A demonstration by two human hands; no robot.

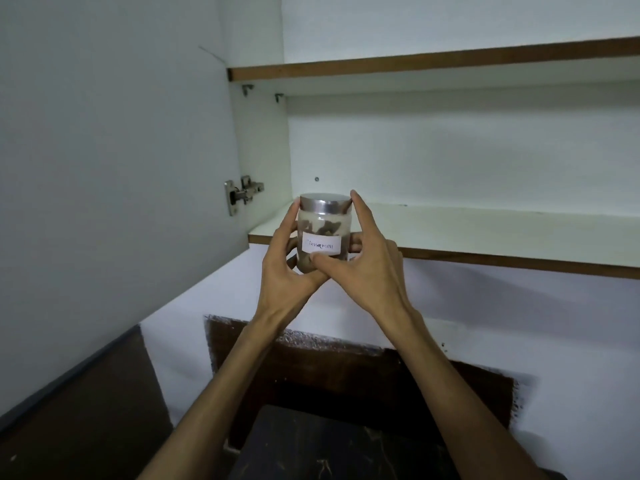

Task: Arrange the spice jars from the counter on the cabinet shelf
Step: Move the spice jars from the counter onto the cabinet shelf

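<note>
Both hands hold the jar [324, 233] upright between them, at the front edge of the lower shelf [485, 233]. The left hand [287, 261] curls round the jar's left side. The right hand [363, 261] grips the right side: thumb under the label [322, 244], forefinger at the lid [325, 202].

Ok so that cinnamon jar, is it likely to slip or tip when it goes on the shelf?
The cinnamon jar looks like smooth glass, so probably slippery and breakable. Its squat shape should stand steadily on the flat shelf.
</note>
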